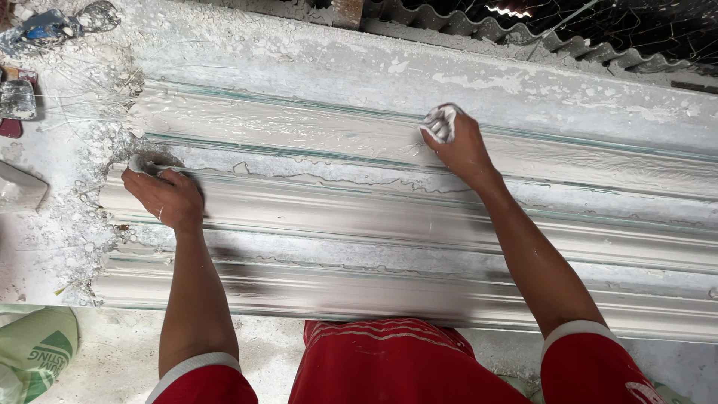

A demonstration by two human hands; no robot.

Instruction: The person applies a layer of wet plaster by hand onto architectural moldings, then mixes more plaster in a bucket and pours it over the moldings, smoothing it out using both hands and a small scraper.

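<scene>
Two hands on wet plaster mouldings: notes on working the surface well

Three long white plaster mouldings [419, 217] lying side by side on a plaster-crusted bench [479, 71], running left to right across the view. Left hand [166, 196] curled palm-down at the left end of the middle strip, fingers closed over a small white lump [140, 163] pressed onto the profile. Right hand [458, 144] farther along, on the far strip [299, 127], fingers closed round a wad of white fibre or cloth [440, 123] touching the surface (material not clear enough to name).

Judgement on doing the rub well:
- Keep the wad flat to the curve, following the groove lengthwise rather than across, to avoid ridges.
- Light, even pressure; plaster looks damp and glossy, likely to smear or dent under a hard push.
- Brace with the left while reaching with the right, since the reach is long.
- Mind the ragged crumbs [82, 217] heaped at the left end; grit dragged under the wad could score the face.

Also noted: red shorts [374, 359] at the near edge, green-printed sack [37, 352] lower left, corrugated sheet [523, 26] beyond the bench.
</scene>
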